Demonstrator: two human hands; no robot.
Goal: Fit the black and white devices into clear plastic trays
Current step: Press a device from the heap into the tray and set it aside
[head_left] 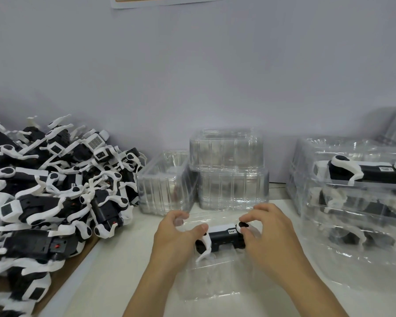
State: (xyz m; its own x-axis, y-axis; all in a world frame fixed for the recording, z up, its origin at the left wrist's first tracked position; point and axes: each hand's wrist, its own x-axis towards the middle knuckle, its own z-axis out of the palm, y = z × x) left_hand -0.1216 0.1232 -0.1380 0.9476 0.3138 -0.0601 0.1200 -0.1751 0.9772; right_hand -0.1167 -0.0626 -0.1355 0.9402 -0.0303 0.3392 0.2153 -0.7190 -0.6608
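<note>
As both hands (220,234) clamped the device (224,236) into a tray (213,282), its thin white legs could apparently snag

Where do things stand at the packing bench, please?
Left hand and right hand both pinching the device. Device sitting in clear tray, not seen fully seated. Nothing in the way.

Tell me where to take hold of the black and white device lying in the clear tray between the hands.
Grip the black and white device by its long black body, probably from above, fingers on its far side and thumb on its near side. It lies lengthwise left to right in the clear plastic tray, and its thin curved white legs offer poor purchase.
</note>
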